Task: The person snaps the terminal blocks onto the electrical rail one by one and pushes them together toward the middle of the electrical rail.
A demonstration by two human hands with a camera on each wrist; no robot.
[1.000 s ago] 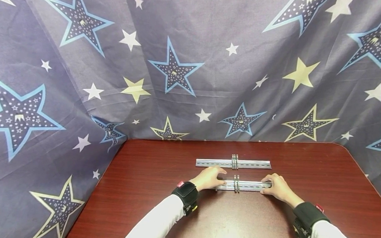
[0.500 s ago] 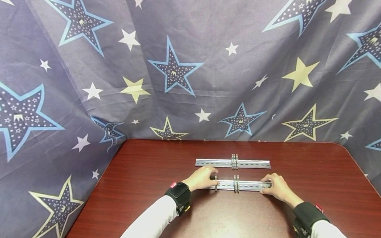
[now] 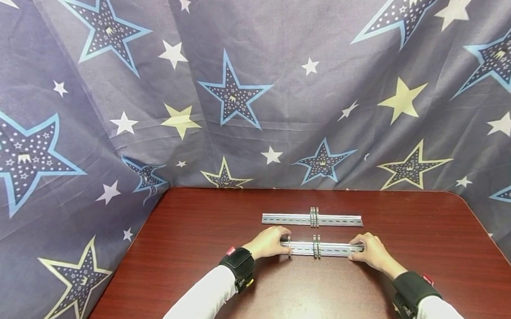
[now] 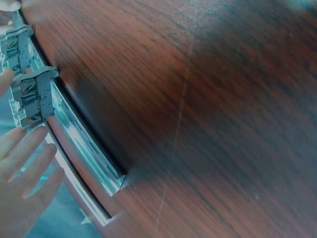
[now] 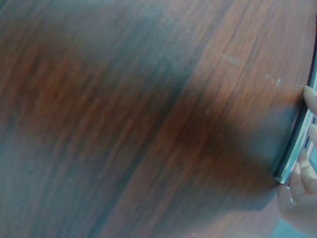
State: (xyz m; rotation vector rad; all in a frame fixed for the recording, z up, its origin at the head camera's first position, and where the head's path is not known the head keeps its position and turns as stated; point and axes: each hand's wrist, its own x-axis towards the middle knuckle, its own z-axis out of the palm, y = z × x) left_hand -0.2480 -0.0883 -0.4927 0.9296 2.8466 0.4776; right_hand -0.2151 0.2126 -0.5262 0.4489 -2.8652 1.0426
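Note:
Two metal rails lie side by side on the dark red table [image 3: 217, 215]. The far rail [image 3: 344, 220] carries a pair of clips [image 3: 314, 217] at its middle. My left hand [image 3: 270, 242] sits at the left end of the near rail [image 3: 335, 249] [image 4: 84, 144], and its fingertips [image 4: 20, 158] pinch a single clip [image 3: 289, 246] [image 4: 32, 96]. A pair of clips [image 3: 317, 246] [image 4: 15, 44] stays at that rail's middle. My right hand [image 3: 370, 252] grips the rail's right end [image 5: 297, 144], fingers [image 5: 307, 188] curled over it.
A star-printed grey cloth [image 3: 242, 90] hangs behind the table and drapes down its left side. The table's rounded right corner [image 3: 464, 199] lies beyond the rails. Bare wood fills both wrist views.
My left hand has moved left along the near rail, bringing a single clip into view away from the middle pair. The right hand and the far rail have not moved.

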